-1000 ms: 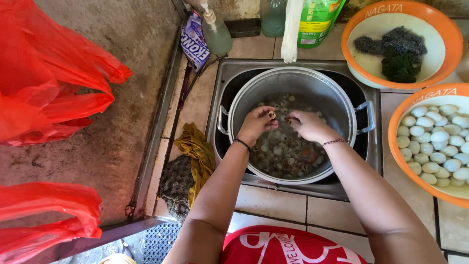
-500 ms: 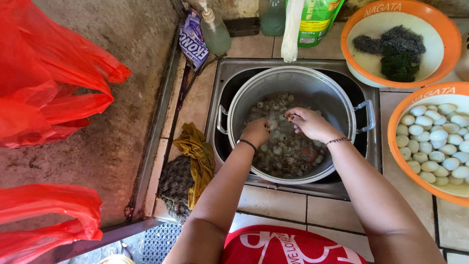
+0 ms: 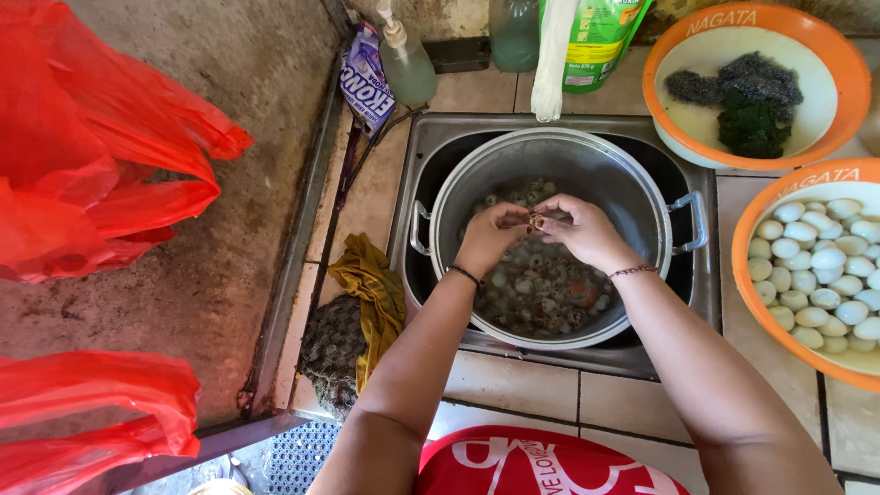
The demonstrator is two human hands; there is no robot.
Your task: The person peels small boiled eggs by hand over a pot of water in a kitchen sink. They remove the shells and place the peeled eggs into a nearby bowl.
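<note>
Both of my hands are over a large metal pot (image 3: 559,156) that sits in a steel sink (image 3: 431,137). My left hand (image 3: 490,236) and my right hand (image 3: 579,229) meet at the fingertips above the middle of the pot. Between them I pinch one small speckled egg (image 3: 534,219). On each hand the thumb and first fingers are drawn together on that egg, and the other fingers curl loosely inward. Neither hand is spread flat. I cannot tell whether the shell is cracked, since the egg is tiny and partly covered by my fingers.

Below my hands the pot holds cloudy water with many more speckled eggs (image 3: 541,293) lying in it, well under the one I hold. A dark band circles my left wrist, and a thin beaded bracelet circles my right.

To my right, on the tiled counter, stands an orange bowl (image 3: 747,302) full of pale peeled eggs (image 3: 816,275). Behind it a second orange bowl (image 3: 848,82) holds dark scouring pads (image 3: 742,92). A yellow cloth (image 3: 371,293) lies left of the sink, and red plastic bags (image 3: 101,165) hang further left.
</note>
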